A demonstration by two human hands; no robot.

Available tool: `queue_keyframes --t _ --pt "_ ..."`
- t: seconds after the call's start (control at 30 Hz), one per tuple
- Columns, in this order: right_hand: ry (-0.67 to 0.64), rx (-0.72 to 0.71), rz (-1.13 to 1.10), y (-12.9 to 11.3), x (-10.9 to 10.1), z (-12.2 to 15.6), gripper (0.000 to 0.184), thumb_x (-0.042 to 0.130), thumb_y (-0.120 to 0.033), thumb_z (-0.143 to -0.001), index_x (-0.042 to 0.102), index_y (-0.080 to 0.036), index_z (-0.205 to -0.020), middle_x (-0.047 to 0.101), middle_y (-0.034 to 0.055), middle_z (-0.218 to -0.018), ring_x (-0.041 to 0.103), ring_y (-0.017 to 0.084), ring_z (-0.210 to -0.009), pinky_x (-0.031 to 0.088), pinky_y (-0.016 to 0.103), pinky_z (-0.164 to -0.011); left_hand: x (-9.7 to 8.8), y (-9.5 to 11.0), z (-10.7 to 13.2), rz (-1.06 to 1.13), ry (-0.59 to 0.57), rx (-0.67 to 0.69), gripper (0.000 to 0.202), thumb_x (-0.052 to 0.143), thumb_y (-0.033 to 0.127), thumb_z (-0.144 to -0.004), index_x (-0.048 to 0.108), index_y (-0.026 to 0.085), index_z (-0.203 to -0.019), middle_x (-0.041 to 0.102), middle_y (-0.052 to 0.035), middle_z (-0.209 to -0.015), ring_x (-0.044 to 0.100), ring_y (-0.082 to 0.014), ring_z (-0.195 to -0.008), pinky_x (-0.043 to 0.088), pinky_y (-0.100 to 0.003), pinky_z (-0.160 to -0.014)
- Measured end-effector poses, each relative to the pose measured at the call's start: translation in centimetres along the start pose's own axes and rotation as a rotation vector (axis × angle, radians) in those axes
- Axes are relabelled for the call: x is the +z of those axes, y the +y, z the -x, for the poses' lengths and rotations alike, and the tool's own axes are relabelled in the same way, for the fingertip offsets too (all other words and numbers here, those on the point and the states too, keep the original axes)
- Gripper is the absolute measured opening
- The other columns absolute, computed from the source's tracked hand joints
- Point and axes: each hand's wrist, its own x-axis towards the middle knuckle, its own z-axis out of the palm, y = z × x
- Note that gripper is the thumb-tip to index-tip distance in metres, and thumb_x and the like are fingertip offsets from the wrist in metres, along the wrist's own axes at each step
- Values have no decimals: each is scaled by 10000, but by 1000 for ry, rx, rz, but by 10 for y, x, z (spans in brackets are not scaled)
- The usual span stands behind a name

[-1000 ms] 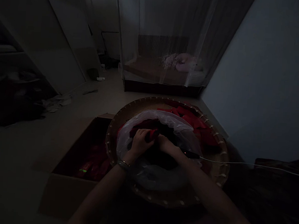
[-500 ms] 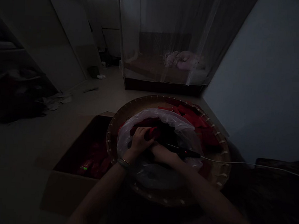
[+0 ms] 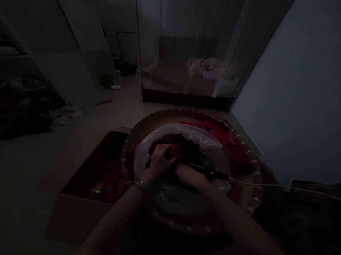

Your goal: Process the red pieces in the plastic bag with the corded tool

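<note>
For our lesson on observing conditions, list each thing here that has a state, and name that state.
Left hand: curled around red item
Right hand: fingers hidden
Cardboard box: open, red contents showing
Plastic bag: open, crumpled
Black corded tool: red light lit
Bracelet: worn on left wrist
Sheer curtain: hanging

A small red object [image 3: 174,150], its details lost in shadow, is gripped in the person's left hand [image 3: 160,160] at the dark mouth of a crumpled, translucent plastic bag [image 3: 187,131].
</note>
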Motion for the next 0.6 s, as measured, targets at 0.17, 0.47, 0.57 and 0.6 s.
queue_keyframes --t 0.17,0.47,0.57,0.6 --pt "27 -23 -33 1 1 2 525 519 -4 -722 526 -123 -1234 567 155 -1193 549 245 -1087 416 313 -926 0 1 0 -1 11 0 421 710 179 -648 576 196 -1046 633 -57 -989 570 -221 -931 484 -378 -827" --pt "50 87 -127 20 -12 0 346 546 -35 -679 641 -108 -1004 659 124 -994 621 237 -915 464 286 -806 1 0 -1 -14 10 3 407 711 181 -656 573 188 -1039 634 -60 -989 570 -221 -932 480 -382 -840" --pt "117 71 -216 24 -15 4 457 590 -64 -657 581 -110 -1111 620 119 -1085 586 235 -992 451 295 -856 0 1 -1 -16 5 1 402 708 168 -653 575 190 -1032 637 -55 -982 573 -219 -930 481 -379 -838" --pt "130 24 -228 23 -13 4 553 620 -71 -631 542 -117 -1177 573 128 -1177 546 245 -1069 427 310 -909 0 1 -1 -15 6 -4 403 711 172 -653 576 190 -1032 637 -56 -980 574 -219 -929 483 -378 -835"
